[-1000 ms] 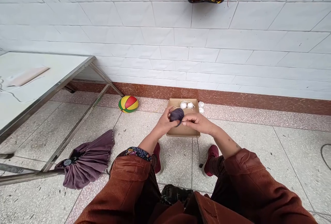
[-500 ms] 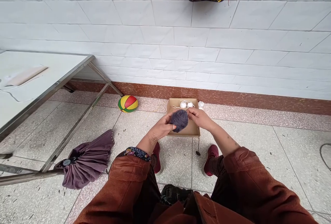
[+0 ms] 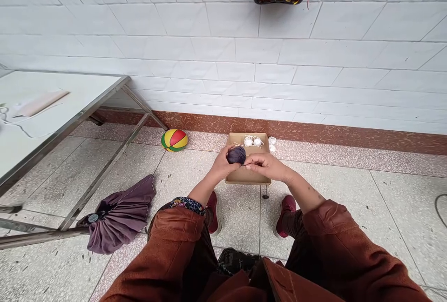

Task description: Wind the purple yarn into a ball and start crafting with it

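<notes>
The left hand (image 3: 222, 164) cups a purple yarn ball (image 3: 236, 155) while the right hand (image 3: 269, 167) pinches its strand (image 3: 244, 165), both partly hiding a cardboard tray (image 3: 247, 179) holding two white balls (image 3: 247, 141), with a multicoloured ball (image 3: 174, 140) and umbrella (image 3: 120, 220) leftward near a table (image 3: 84, 90).
</notes>
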The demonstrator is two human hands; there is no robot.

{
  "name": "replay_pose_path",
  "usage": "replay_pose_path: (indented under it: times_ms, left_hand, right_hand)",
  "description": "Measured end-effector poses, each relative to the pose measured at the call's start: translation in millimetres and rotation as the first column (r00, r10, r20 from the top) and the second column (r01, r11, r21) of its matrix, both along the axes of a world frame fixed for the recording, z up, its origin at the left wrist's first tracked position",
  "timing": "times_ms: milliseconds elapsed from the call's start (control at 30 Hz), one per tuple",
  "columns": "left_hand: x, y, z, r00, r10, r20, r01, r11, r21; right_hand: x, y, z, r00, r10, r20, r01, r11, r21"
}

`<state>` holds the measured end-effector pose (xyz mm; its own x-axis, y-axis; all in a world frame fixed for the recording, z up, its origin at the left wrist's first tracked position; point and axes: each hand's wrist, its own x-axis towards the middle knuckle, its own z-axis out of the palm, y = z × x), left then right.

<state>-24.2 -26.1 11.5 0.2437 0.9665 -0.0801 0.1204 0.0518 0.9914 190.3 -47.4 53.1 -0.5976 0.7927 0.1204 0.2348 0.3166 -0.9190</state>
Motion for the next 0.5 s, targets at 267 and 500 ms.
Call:
replay_pose_path:
  times_ms: [267, 500]
  left_hand:
    - [0.1, -12.2, 15.1, 0.834, -0.527, 0.164, 0.520, 0.850, 0.089]
    - [-3.6, -10.5, 13.1, 0.814, -0.260, 0.519, 0.331, 0.942, -0.047]
  right_hand:
    - [14.2, 18.6, -10.0, 0.955, -0.290, -0.062, 0.295, 0.952, 0.080]
    - [2.8, 16.9, -21.2, 0.949, -0.301, 0.100, 0.304, 0.952, -0.021]
